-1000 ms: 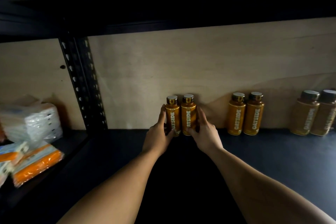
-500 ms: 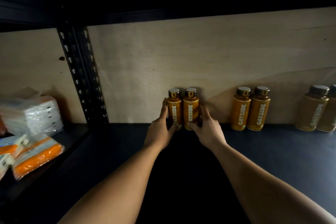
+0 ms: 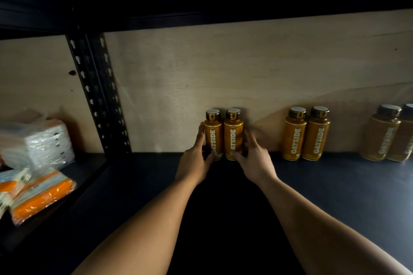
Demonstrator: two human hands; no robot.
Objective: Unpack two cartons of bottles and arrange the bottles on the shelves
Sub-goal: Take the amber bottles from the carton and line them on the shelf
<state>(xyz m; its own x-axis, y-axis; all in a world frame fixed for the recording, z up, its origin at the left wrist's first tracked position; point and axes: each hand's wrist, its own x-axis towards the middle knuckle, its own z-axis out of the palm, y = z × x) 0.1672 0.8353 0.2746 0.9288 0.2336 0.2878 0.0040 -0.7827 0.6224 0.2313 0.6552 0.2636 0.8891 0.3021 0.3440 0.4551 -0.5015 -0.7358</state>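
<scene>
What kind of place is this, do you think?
Probably a stockroom or shop storage area: a black slotted metal rack post, identical Oatside bottles paired along the dark shelf, and plastic-wrapped packs in the next bay.

OATSIDE in white vertical letters on two centre bottles (image 3: 233,140), same on right-hand pair (image 3: 296,140), blurred on far-right pair (image 3: 383,140)

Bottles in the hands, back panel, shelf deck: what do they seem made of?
Held bottles: likely plastic, with a slight amber sheen and printed white lettering; glass is not ruled out. Back panel: bare matt plywood; grain lines and small knots show. Shelf deck: dark matt board or painted metal, too dim to tell.
</scene>
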